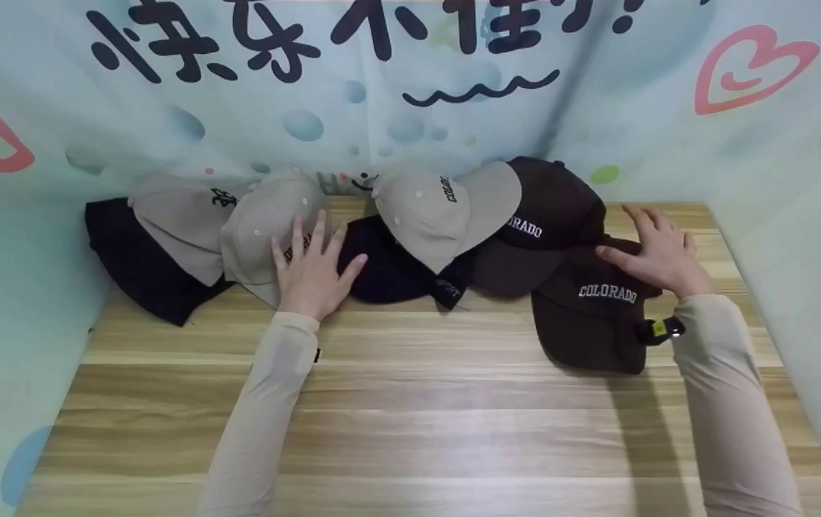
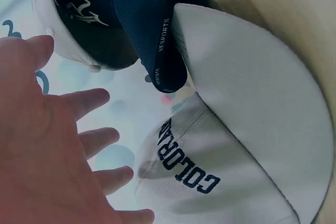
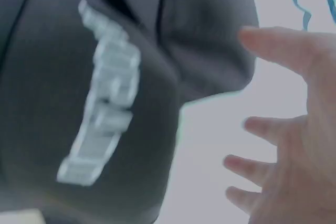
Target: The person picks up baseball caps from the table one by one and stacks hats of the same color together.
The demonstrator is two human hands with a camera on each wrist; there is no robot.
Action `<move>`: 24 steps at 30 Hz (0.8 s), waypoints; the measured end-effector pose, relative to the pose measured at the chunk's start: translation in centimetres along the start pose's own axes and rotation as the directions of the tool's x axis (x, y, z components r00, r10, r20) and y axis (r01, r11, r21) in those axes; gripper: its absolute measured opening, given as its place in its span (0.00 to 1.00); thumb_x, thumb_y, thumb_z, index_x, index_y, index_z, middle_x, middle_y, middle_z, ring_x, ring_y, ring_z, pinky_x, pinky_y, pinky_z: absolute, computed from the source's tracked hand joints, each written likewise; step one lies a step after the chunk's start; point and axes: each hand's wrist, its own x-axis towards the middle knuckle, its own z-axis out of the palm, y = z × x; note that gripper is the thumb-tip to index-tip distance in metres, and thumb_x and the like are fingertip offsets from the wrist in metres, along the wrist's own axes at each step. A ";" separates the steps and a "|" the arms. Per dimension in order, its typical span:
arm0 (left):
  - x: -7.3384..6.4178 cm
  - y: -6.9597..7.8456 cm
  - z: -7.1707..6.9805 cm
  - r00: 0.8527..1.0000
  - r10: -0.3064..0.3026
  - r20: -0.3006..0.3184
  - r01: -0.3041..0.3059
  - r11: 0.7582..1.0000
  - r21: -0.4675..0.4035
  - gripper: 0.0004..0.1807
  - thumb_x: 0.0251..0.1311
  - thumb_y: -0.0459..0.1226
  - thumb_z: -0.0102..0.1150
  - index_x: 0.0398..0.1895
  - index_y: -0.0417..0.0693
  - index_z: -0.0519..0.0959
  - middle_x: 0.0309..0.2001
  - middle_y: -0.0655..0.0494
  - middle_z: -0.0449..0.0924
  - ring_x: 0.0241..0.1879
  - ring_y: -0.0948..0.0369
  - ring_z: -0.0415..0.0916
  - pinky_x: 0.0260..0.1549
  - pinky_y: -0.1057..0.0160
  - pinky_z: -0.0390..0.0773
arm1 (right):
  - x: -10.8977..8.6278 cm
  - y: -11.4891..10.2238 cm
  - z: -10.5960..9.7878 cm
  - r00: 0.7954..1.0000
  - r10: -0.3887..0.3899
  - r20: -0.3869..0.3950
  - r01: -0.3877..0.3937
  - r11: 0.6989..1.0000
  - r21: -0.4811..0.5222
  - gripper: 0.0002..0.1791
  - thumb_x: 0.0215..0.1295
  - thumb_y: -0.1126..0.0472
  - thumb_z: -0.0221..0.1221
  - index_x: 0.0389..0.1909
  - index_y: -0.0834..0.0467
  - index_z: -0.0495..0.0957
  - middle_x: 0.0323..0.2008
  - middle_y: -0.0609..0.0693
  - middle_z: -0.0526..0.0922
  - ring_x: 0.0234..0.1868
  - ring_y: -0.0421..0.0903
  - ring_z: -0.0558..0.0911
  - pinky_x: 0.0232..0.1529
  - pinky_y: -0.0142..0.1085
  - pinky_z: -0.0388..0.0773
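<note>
**Left hand point(image 1: 313, 280) and right hand point(image 1: 661, 255) spread, grasping nothing**

A pale cap point(image 1: 248, 240) lies just beside the left hand, contact unclear. Between the hands, a second pale cap point(image 1: 417, 215), a navy cap point(image 1: 385, 273) and a dark cap point(image 1: 561, 201) crowd together. A second dark cap point(image 1: 586, 330) rests on the tabletop point(image 1: 417, 402) by the right thumb.

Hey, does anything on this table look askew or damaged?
The middle gray cap looks askew: it sits tilted, overlapping both a navy cap and a dark brown cap, its lettering turned nearly sideways. I see no obvious damage.
</note>
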 end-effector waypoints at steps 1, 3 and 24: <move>-0.1 0.0 0.0 1.000 0.001 -0.001 -0.001 1.000 0.000 0.37 0.70 0.61 0.34 0.77 0.55 0.51 0.77 0.51 0.34 0.73 0.46 0.22 0.62 0.36 0.23 | 0.2 0.5 -0.1 0.998 0.009 0.055 -0.009 1.000 -0.003 0.49 0.64 0.39 0.56 0.74 0.63 0.47 0.69 0.74 0.48 0.69 0.73 0.45 0.59 0.72 0.32; -0.4 0.0 0.0 1.000 0.004 -0.005 -0.004 1.000 0.004 0.37 0.71 0.61 0.34 0.77 0.55 0.52 0.77 0.50 0.34 0.73 0.46 0.22 0.62 0.36 0.24 | 0.7 1.4 -0.3 0.987 0.024 0.161 -0.025 1.000 0.001 0.49 0.65 0.38 0.54 0.73 0.66 0.47 0.68 0.77 0.49 0.68 0.74 0.47 0.59 0.72 0.37; -1.5 -0.4 -0.2 0.999 0.030 -0.025 -0.029 0.999 0.015 0.36 0.71 0.60 0.36 0.75 0.53 0.56 0.75 0.43 0.43 0.73 0.44 0.27 0.64 0.38 0.25 | 1.0 4.8 -1.7 0.948 0.049 0.314 -0.101 0.984 0.150 0.48 0.59 0.46 0.65 0.72 0.64 0.52 0.62 0.73 0.62 0.59 0.65 0.67 0.56 0.55 0.63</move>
